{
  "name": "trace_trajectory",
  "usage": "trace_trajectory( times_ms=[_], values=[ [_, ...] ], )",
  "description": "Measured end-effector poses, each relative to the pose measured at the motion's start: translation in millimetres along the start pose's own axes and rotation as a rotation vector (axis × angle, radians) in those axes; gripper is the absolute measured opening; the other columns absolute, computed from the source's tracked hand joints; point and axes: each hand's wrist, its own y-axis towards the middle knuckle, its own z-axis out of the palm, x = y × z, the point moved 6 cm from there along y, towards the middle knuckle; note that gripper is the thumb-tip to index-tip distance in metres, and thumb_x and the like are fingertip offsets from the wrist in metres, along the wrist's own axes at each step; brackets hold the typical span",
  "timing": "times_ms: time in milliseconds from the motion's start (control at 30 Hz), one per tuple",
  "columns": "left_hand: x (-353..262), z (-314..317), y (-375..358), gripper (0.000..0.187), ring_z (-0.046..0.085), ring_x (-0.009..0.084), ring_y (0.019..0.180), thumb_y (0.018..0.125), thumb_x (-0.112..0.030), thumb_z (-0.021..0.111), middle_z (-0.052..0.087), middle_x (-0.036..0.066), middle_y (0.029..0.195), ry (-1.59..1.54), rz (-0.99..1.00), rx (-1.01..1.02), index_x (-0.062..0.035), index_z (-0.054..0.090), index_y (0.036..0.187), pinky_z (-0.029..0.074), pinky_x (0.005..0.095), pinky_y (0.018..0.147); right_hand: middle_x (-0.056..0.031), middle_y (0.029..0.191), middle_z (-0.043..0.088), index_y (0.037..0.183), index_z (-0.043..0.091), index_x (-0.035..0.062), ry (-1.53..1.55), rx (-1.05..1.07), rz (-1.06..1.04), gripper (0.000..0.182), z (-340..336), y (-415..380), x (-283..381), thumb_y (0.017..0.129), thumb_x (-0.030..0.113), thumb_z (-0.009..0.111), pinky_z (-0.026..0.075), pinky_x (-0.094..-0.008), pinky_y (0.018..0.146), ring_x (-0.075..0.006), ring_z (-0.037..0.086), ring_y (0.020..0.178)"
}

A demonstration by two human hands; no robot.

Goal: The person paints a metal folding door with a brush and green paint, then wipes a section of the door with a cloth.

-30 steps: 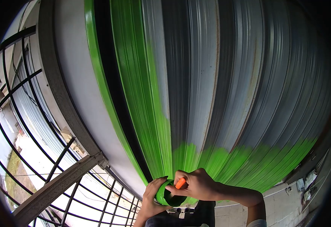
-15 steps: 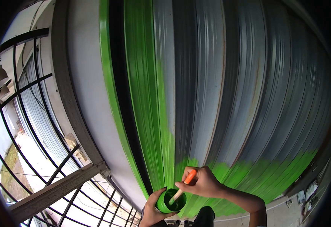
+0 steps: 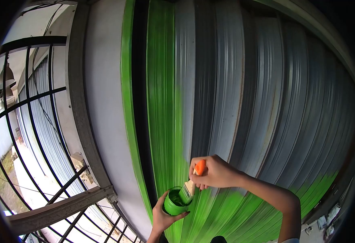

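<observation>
My left hand point(image 3: 163, 218) is wrapped round a small jar of green paint point(image 3: 174, 208), holding it tilted in front of the folding metal shutter point(image 3: 226, 101). In my right hand point(image 3: 214, 172) is a paintbrush point(image 3: 190, 186) with an orange-tipped handle, fingers closed on it. Its bristles point down at the jar's mouth, against the inner right rim, and are green with paint. Green covers the shutter's left panels and a band along its lower part; the other panels are bare grey.
Left of the shutter is a pale wall strip point(image 3: 104, 93) beside a grey metal post point(image 3: 82, 105). Black window bars point(image 3: 27, 101) and a crossbeam point(image 3: 60, 208) lie farther left. Some litter point(image 3: 327, 218) is on the floor at the lower right.
My right hand has lifted the brush higher, from deep in the jar to its rim. The jar and my left hand sit slightly higher in view, and the view has shifted.
</observation>
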Motion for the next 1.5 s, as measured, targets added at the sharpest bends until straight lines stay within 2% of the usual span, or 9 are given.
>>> trace_trajectory(
  times_ms=[167, 267, 333, 400, 500, 900, 1200, 1300, 1500],
  values=[
    [-4, -7, 3, 0.087, 0.062, 0.0218, 0.098, 0.051, -0.03, 0.087, 0.062, 0.016, 0.106, 0.025, -0.012, -0.068, 0.0045, 0.048, 0.121, 0.048, 0.0334, 0.088, -0.0048, 0.061, 0.061, 0.078, 0.055, 0.0015, 0.035, -0.079, 0.023, 0.02, 11, 14, -23, 0.079, 0.017, 0.067, 0.049, -0.0248, 0.047, -0.0126, 0.061, 0.052],
    [-1, -8, 1, 0.087, 0.062, 0.0226, 0.098, 0.051, -0.031, 0.088, 0.062, 0.017, 0.106, 0.059, -0.012, -0.072, 0.0041, 0.048, 0.121, 0.048, 0.0335, 0.087, -0.0058, 0.061, 0.061, 0.08, 0.056, 0.0016, -0.156, -0.126, -0.234, 0.023, 15, 16, -13, 0.076, 0.019, 0.069, 0.048, -0.0267, 0.05, -0.015, 0.062, 0.054],
    [6, -11, 0, 0.088, 0.062, 0.0228, 0.097, 0.051, -0.031, 0.088, 0.062, 0.017, 0.106, 0.069, -0.017, -0.093, 0.0044, 0.048, 0.121, 0.048, 0.0337, 0.087, -0.0069, 0.062, 0.061, 0.082, 0.057, 0.0015, -0.207, -0.152, -0.249, 0.024, 13, 19, -7, 0.075, 0.021, 0.07, 0.048, -0.0277, 0.052, -0.0164, 0.062, 0.056],
    [11, -12, -1, 0.088, 0.062, 0.023, 0.097, 0.05, -0.031, 0.088, 0.062, 0.017, 0.106, 0.063, -0.023, -0.105, 0.0047, 0.048, 0.121, 0.048, 0.0338, 0.087, -0.0084, 0.06, 0.062, 0.084, 0.06, 0.0005, -0.235, -0.127, -0.225, 0.025, 14, 24, -6, 0.076, 0.022, 0.069, 0.049, -0.0282, 0.052, -0.0182, 0.063, 0.054],
    [18, -14, 1, 0.088, 0.063, 0.0231, 0.096, 0.051, -0.031, 0.088, 0.062, 0.017, 0.106, 0.049, -0.019, -0.123, 0.0052, 0.048, 0.121, 0.049, 0.0339, 0.086, -0.0067, 0.068, 0.066, 0.085, 0.06, 0.0003, -0.27, -0.061, -0.119, 0.021, 16, 32, -12, 0.083, 0.021, 0.065, 0.05, -0.0232, 0.052, -0.0114, 0.064, 0.056],
    [12, -14, 19, 0.086, 0.063, 0.0222, 0.095, 0.052, -0.029, 0.087, 0.063, 0.016, 0.104, 0.038, -0.004, -0.138, 0.0062, 0.048, 0.12, 0.05, 0.0331, 0.084, -0.0103, 0.065, 0.066, 0.081, 0.057, -0.0016, -0.142, -0.14, -0.06, 0.021, 0, 46, -17, 0.085, 0.018, 0.062, 0.052, -0.0229, 0.049, -0.0137, 0.065, 0.054],
    [25, -19, 25, 0.082, 0.063, 0.0206, 0.093, 0.052, -0.026, 0.086, 0.064, 0.015, 0.102, -0.054, -0.032, -0.207, 0.0053, 0.049, 0.119, 0.05, 0.0329, 0.084, -0.0026, 0.043, 0.047, 0.063, 0.052, 0.0023, -0.609, -0.123, -0.372, 0.024, -34, 98, 36, 0.081, 0.016, 0.061, 0.042, -0.0285, 0.042, -0.0105, 0.047, 0.038],
    [29, -19, 16, 0.082, 0.063, 0.0208, 0.093, 0.052, -0.025, 0.086, 0.064, 0.014, 0.101, -0.077, -0.034, -0.196, 0.005, 0.049, 0.119, 0.05, 0.0325, 0.084, -0.0033, 0.042, 0.043, 0.059, 0.049, 0.0038, -0.766, 0.015, -0.286, 0.023, -24, 122, 29, 0.076, 0.014, 0.062, 0.042, -0.0301, 0.043, -0.0139, 0.045, 0.038],
    [41, -17, -12, 0.067, 0.063, 0.0188, 0.087, 0.052, -0.018, 0.086, 0.065, 0.011, 0.094, -0.131, -0.066, -0.158, 0.0023, 0.054, 0.107, 0.05, 0.0319, 0.08, -0.0079, 0.048, 0.047, 0.059, 0.051, 0.0005, -1.161, 0.161, -0.407, 0.019, 8, 144, 4, 0.068, 0.008, 0.066, 0.046, -0.0346, 0.045, -0.0198, 0.052, 0.045]
  ],
)
